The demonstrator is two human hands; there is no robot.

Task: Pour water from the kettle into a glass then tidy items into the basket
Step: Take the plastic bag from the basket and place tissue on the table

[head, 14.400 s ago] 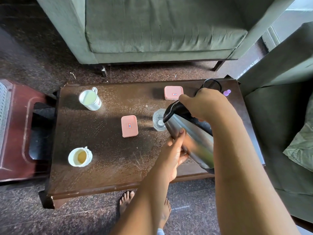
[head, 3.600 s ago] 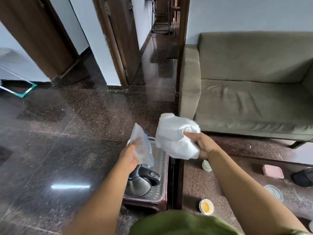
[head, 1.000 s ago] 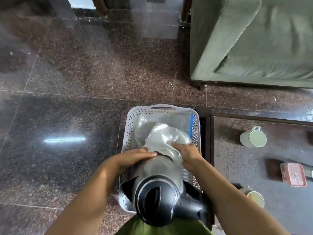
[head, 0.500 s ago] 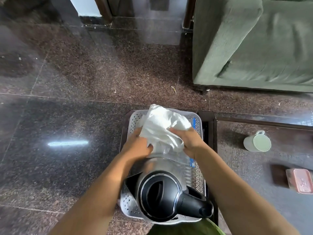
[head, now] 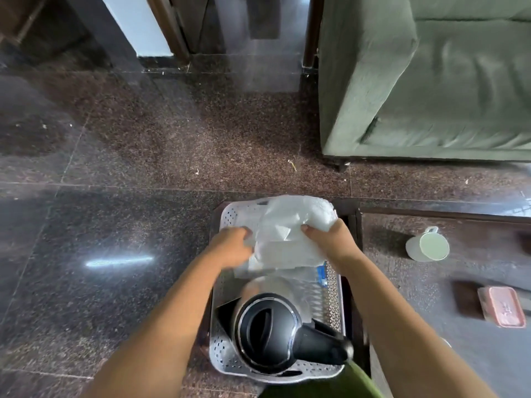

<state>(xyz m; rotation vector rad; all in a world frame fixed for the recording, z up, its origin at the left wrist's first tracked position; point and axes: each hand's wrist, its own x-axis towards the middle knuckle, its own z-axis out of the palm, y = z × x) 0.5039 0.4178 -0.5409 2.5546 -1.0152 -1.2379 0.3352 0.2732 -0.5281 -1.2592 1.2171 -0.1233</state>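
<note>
A white perforated basket sits on a dark low stool beside the coffee table. The steel kettle with a black lid and handle stands in the basket's near end. Over the far end both hands hold a clear plastic bag with a white cloth bundle in it. My left hand grips the bag's left edge; my right hand grips the right side, around the bundle. The glass is out of view.
A white mug and a pink lidded box rest on the brown coffee table at the right. A green sofa stands behind it. Dark polished floor spreads to the left and ahead.
The bag with the cloth bundle was pressed low into the basket a second ago, then lifted; both hands now hold it spread over the basket's far end. The kettle stays put.
</note>
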